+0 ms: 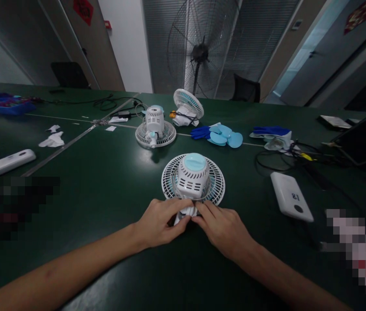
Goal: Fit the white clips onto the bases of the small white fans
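Observation:
In front of me a small white electric fan [192, 186] lies face down on the green table, its round grille flat and its motor housing with a light-blue cap pointing up. My left hand [166, 221] pinches the white clip or bracket [187, 211] at the fan's near side, thumb and fingers closed. From the other side my right hand [220, 224] closes its thumb and fingertips on the same part. The fingertips of both hands nearly meet and partly cover it, so its exact shape is hidden.
Farther back are another face-down fan [154, 123], a tilted fan [187, 108], light-blue fan blades [224, 136] and blue gloves [272, 131]. A white box-shaped device [291, 196] lies right, a long white one [6, 163] left. Cables [273, 162] trail at right. A large standing fan [199, 52] stands behind.

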The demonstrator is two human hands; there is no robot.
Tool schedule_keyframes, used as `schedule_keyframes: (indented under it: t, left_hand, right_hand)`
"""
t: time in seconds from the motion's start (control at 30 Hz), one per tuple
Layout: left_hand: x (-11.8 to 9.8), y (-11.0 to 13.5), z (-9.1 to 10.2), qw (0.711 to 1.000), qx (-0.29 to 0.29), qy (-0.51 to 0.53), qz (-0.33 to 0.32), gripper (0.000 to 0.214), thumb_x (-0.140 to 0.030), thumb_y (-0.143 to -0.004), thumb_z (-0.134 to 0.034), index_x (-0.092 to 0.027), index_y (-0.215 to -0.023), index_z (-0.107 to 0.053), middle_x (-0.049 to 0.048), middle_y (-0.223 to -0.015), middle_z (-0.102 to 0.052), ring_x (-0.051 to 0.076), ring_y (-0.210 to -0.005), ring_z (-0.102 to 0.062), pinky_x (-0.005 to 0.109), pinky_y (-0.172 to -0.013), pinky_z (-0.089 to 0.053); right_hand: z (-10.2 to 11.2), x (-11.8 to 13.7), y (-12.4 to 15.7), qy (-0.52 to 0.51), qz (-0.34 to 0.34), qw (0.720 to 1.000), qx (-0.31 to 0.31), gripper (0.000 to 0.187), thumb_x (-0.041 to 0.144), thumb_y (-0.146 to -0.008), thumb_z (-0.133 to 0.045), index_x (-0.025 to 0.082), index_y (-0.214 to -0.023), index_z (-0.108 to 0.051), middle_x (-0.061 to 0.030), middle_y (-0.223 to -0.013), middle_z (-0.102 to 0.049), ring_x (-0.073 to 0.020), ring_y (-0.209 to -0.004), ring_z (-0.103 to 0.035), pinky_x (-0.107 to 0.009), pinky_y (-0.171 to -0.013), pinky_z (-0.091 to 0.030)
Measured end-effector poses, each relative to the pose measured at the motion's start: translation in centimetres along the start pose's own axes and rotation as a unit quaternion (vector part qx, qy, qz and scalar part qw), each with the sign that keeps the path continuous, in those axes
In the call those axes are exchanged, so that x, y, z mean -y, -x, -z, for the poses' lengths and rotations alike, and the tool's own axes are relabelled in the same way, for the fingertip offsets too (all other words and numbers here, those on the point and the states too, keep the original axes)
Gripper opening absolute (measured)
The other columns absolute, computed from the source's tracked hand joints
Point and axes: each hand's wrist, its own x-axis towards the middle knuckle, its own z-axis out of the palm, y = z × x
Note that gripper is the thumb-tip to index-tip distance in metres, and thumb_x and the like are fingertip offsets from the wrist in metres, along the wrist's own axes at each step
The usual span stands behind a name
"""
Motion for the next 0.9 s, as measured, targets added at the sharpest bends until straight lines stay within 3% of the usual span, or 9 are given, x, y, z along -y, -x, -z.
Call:
schedule_keyframes:
  t: [0.13, 0.2, 0.33, 0.4, 0.5, 0.67, 0.7, 0.83, 0.9]
  left_hand:
    - [0.0, 0.0, 0.0, 1.0, -0.006, 0.005, -0.003, 0.034, -0.025, -0.099, -0.056, -0.021, -0.133, -0.055, 0.0019, -0.093, -0.071, 0.011, -0.069, -0.065, 0.021, -0.061, -0.052]
    - [-0.1, 0.0, 0.0, 1.0, -0.008, 0.007, -0.004, 0.036, -0.025, -0.099, -0.056, -0.021, -0.135, -0.054, 0.0016, -0.093, -0.072, 0.011, -0.068, -0.065, 0.02, -0.06, -0.052]
    - [0.0, 0.0, -0.1, 1.0, -0.007, 0.009, -0.003, 0.033, -0.025, -0.099, -0.055, -0.021, -0.132, -0.056, 0.0022, -0.099, -0.072, 0.011, -0.073, -0.067, 0.021, -0.065, -0.055]
    - [0.1, 0.0, -0.1, 1.0, -0.01, 0.008, -0.006, 0.035, -0.025, -0.099, -0.056, -0.021, -0.134, -0.055, 0.0028, -0.101, -0.072, 0.011, -0.073, -0.067, 0.021, -0.065, -0.055]
    - [0.1, 0.1, -0.1, 1.0, -0.013, 0.012, -0.007, 0.035, -0.024, -0.098, -0.057, -0.021, -0.133, -0.055, 0.0025, -0.098, -0.072, 0.011, -0.07, -0.066, 0.021, -0.062, -0.053]
    - [0.0, 0.1, -0.1, 1.0, -0.016, 0.01, -0.005, 0.035, -0.024, -0.098, -0.058, -0.021, -0.133, -0.055, 0.001, -0.093, -0.071, 0.011, -0.067, -0.064, 0.02, -0.059, -0.05]
    - [0.0, 0.1, 0.0, 1.0, -0.015, 0.009, -0.005, 0.035, -0.024, -0.099, -0.057, -0.021, -0.133, -0.055, 0.0011, -0.094, -0.072, 0.01, -0.067, -0.064, 0.02, -0.059, -0.051]
    - [0.0, 0.1, 0.0, 1.0, -0.004, 0.005, -0.001, 0.033, -0.024, -0.099, -0.056, -0.021, -0.132, -0.055, 0.0019, -0.1, -0.072, 0.011, -0.073, -0.066, 0.022, -0.064, -0.053]
    - [0.0, 0.1, 0.0, 1.0, -0.001, 0.006, -0.001, 0.033, -0.025, -0.1, -0.056, -0.021, -0.132, -0.055, 0.0023, -0.101, -0.072, 0.012, -0.074, -0.067, 0.023, -0.065, -0.053]
  right_hand:
    - [-0.4, 1.1, -0.1, -0.236, -0.149, 0.954, 0.109, 0.061, 0.06, -0.109, -0.021, 0.018, -0.094, -0.063, -0.0019, -0.071, -0.064, -0.0109, -0.05, -0.056, -0.023, -0.046, -0.043]
    - [-0.4, 1.6, -0.1, -0.278, -0.202, 0.93, 0.129, 0.067, 0.061, -0.108, -0.013, 0.018, -0.09, -0.06, 0.0019, -0.061, -0.057, -0.0097, -0.041, -0.049, -0.022, -0.041, -0.038]
    - [0.2, 1.0, -0.1, -0.083, -0.084, 0.992, 0.045, 0.058, 0.058, -0.109, -0.026, 0.015, -0.101, -0.065, -0.0108, -0.087, -0.07, -0.0166, -0.071, -0.066, -0.027, -0.06, -0.049]
    - [0.3, 0.4, -0.1, 0.019, -0.021, 0.999, 0.018, 0.058, 0.06, -0.107, -0.03, 0.014, -0.111, -0.066, -0.0179, -0.105, -0.071, -0.0226, -0.086, -0.068, -0.032, -0.068, -0.051]
    - [0.3, 0.6, -0.3, -0.057, -0.073, 0.993, 0.069, 0.061, 0.062, -0.107, -0.026, 0.015, -0.108, -0.065, -0.0136, -0.098, -0.071, -0.0191, -0.077, -0.067, -0.03, -0.064, -0.05]
    - [0.3, 2.4, -0.5, -0.355, -0.3, 0.861, 0.209, 0.073, 0.069, -0.104, -0.004, 0.019, -0.098, -0.056, 0.0032, -0.063, -0.053, -0.0085, -0.04, -0.04, -0.022, -0.038, -0.03]
    - [0.3, 2.5, -0.5, -0.348, -0.301, 0.864, 0.203, 0.073, 0.07, -0.104, -0.005, 0.019, -0.098, -0.056, 0.0025, -0.064, -0.054, -0.0088, -0.041, -0.042, -0.022, -0.039, -0.031]
    - [0.2, 1.2, -0.2, -0.067, -0.117, 0.987, 0.093, 0.061, 0.064, -0.106, -0.026, 0.016, -0.102, -0.064, -0.011, -0.089, -0.068, -0.0182, -0.071, -0.064, -0.028, -0.058, -0.046]
    - [0.2, 0.3, -0.1, 0.076, -0.032, 0.995, 0.062, 0.057, 0.059, -0.108, -0.029, 0.015, -0.11, -0.066, -0.0159, -0.1, -0.07, -0.0232, -0.081, -0.067, -0.032, -0.064, -0.048]
